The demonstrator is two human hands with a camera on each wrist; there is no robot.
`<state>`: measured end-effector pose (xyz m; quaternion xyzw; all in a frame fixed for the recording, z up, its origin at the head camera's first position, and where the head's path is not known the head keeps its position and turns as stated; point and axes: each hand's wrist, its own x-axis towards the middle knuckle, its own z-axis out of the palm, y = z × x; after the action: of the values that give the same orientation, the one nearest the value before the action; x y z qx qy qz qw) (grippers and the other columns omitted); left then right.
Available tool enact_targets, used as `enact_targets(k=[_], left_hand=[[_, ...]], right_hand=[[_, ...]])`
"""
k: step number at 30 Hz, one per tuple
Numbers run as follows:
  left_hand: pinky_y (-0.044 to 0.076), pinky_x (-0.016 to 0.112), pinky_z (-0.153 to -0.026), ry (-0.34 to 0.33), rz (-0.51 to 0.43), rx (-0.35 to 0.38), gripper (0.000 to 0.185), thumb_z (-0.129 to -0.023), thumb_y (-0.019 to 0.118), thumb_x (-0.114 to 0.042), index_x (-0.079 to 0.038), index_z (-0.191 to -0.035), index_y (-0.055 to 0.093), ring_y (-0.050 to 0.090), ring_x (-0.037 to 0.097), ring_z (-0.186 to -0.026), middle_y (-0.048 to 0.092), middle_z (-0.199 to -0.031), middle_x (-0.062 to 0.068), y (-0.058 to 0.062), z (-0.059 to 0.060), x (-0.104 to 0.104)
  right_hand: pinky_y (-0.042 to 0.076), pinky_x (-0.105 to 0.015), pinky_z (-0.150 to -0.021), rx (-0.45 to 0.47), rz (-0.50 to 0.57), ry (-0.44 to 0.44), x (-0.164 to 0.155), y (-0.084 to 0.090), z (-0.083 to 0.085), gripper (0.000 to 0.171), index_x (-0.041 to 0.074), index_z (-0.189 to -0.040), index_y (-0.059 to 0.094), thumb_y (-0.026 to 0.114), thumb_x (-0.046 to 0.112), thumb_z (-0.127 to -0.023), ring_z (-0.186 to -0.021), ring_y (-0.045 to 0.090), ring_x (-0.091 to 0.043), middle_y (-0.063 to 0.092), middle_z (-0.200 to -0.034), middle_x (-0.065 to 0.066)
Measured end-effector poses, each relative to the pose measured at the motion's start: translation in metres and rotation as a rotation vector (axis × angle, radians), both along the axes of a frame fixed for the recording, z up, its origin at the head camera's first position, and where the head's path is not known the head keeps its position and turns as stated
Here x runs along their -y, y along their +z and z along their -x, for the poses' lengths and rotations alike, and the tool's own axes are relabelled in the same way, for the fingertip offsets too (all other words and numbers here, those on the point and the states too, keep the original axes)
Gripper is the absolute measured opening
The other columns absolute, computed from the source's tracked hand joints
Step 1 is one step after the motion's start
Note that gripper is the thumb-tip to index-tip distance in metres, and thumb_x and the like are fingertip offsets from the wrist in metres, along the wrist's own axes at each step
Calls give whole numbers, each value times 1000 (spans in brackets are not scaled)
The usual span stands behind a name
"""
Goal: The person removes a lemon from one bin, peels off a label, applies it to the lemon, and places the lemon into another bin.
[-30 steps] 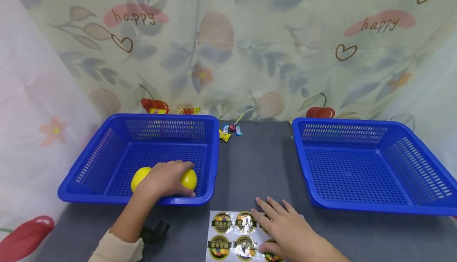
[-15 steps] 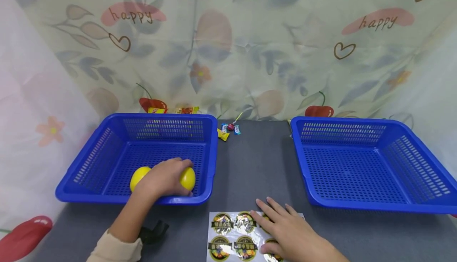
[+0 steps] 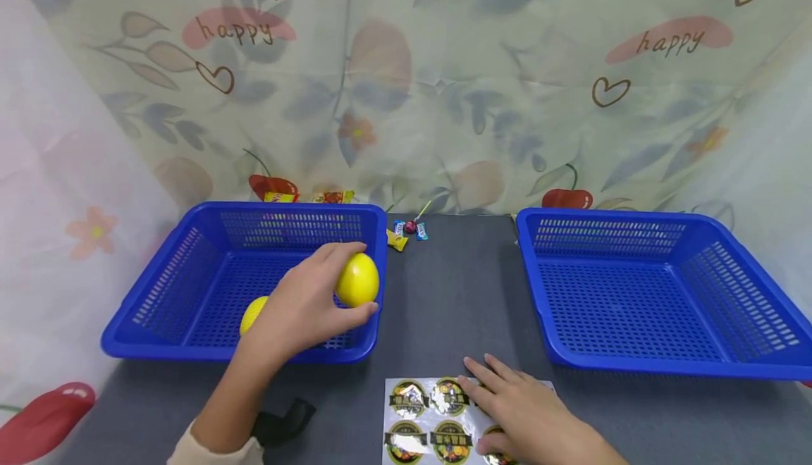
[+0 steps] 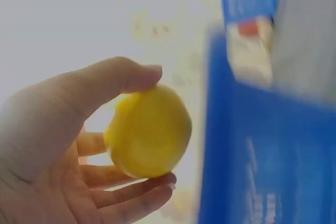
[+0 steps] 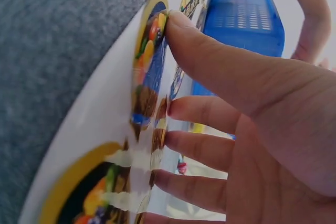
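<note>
Right hand [image 3: 525, 410] is nearest, spread out with the fingers fairly straight, resting on the sticker sheet [image 3: 429, 420] and gripping nothing. Honestly that's a decent way to steady it: light contact, weight spread, so the thumb doesn't catch a sticker edge. Just past it on the other side, the left hand [image 3: 307, 303] has a yellow fruit [image 3: 358, 280] pinched between thumb and fingers, raised inside the right end of the left basket [image 3: 292, 208], near that side's rim. I'd leave the thumb opposite the fingers like that and squeeze only enough to stop a roll, because the skin looks smooth and glossy and I'd guess it could slip. I'd also want clear height over the rim before any sideways move, so knuckles and fruit don't clip the plastic. A second yellow fruit [image 3: 253, 312] sits in the basket, partly behind the wrist, so watch the heel of the hand there. Further off are the right basket [image 3: 666, 368], a lollipop [image 3: 410, 227] and a yellow wrapper [image 3: 397, 241]. Compared with half a second ago: the sheet and right hand have shuffled slightly right, the held fruit has come up from down by the front rim and shifted right, while the second fruit, baskets and sweets look about where they were.
</note>
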<state>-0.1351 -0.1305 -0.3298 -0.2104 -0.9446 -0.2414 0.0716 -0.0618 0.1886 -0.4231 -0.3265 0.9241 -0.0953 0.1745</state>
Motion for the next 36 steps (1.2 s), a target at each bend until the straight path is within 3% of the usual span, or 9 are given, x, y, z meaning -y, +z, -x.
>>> enact_targets(k=[4, 8, 11, 15, 19, 22, 36], left_hand=[[54, 43, -86, -80, -60, -46, 75, -77, 85, -37, -15, -142, 53, 61, 26, -107, 46, -146, 9, 6, -8, -34], [53, 40, -88, -164, -51, 6, 76, -78, 84, -36, -15, -144, 52, 59, 27, -114, 45, -148, 10, -2, -12, -70], [53, 40, -90, -184, -5, 70, 78, -79, 84, -37, -13, -145, 51, 58, 27, -116, 45, -148, 12, -19, -12, -94], [55, 38, -87, -148, 81, 116, 77, -80, 84, -36, -9, -144, 52, 59, 28, -113, 45, -146, 14, -51, -6, -115], [55, 40, -86, -73, 167, 153, 75, -79, 84, -31, -7, -143, 53, 58, 31, -113, 49, -141, 14, -77, 1, -120], [54, 43, -88, -44, 188, 165, 74, -80, 82, -29, -6, -143, 51, 58, 33, -114, 50, -139, 15, -87, 3, -118], [53, 48, -91, -79, 119, 164, 75, -84, 78, -30, -10, -149, 46, 55, 34, -122, 44, -148, 15, -96, 5, -114]], right_hand=[[48, -56, -95, -31, -18, -16, -1, 1, -2, 80, 13, -145, 55, 77, 53, -79, -139, 40, -40, 43, -154, -10], [50, -57, -91, -22, -21, -35, -3, 1, -2, 80, 13, -143, 57, 80, 52, -76, -137, 42, -41, 45, -153, -9], [51, -57, -89, -16, -22, -33, -4, 0, -3, 81, 12, -143, 57, 80, 52, -76, -136, 42, -42, 45, -153, -10], [52, -56, -88, -29, -22, -21, -4, 0, -3, 81, 11, -142, 57, 79, 52, -76, -136, 42, -42, 44, -153, -10], [53, -53, -87, -70, -13, 8, -2, -2, -4, 81, 10, -142, 58, 79, 53, -76, -134, 45, -42, 47, -151, -11], [53, -52, -87, -69, -18, 13, -1, -2, -3, 81, 11, -143, 57, 79, 53, -77, -134, 45, -41, 46, -151, -11], [52, -52, -89, -28, -21, -1, -2, 3, -1, 81, 9, -141, 58, 81, 51, -76, -135, 44, -42, 46, -151, -12]])
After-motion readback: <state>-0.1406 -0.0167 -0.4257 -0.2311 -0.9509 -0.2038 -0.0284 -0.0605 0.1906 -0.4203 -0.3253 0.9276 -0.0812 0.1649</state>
